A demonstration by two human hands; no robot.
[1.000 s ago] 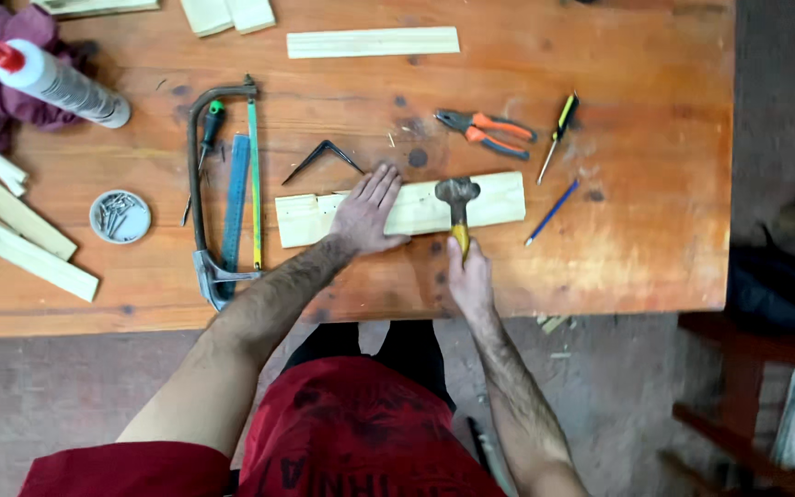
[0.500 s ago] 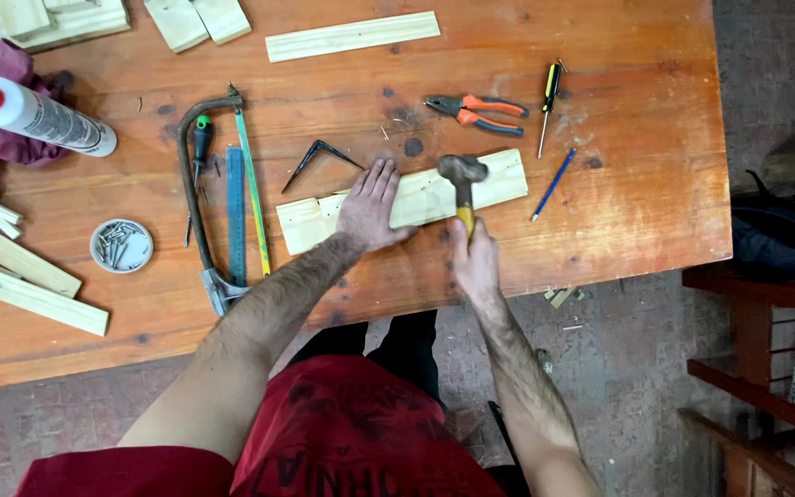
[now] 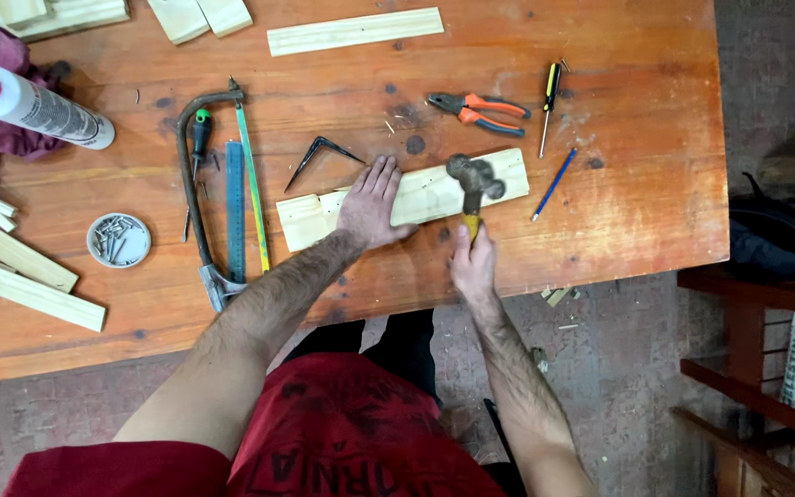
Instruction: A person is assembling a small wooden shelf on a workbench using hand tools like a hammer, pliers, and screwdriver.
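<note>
Overhead view of a wooden workbench [image 3: 600, 239]. At the centre of the frame lies a pale wooden board [image 3: 416, 195], flat and slightly slanted. The left hand [image 3: 372, 207] rests on it palm down with fingers spread flat, closed on nothing. The right hand [image 3: 473, 267], just below the board's right part, has its fingers wrapped around the yellow handle of a hammer [image 3: 473, 179], whose dark steel head sits over the board's right end; contact with the wood cannot be told. The board appears light and stiff and apt to slide unless pressed down; the hammer seems head-heavy, best gripped low on the handle. Left of centre: a hacksaw [image 3: 197, 207], a blue ruler [image 3: 236, 207] and a small dish of nails [image 3: 119, 240]. Upper right: orange-handled pliers [image 3: 480, 110], a screwdriver [image 3: 549, 106], a blue pencil [image 3: 554, 184]. Upper left: a glue bottle [image 3: 39, 108].
</note>
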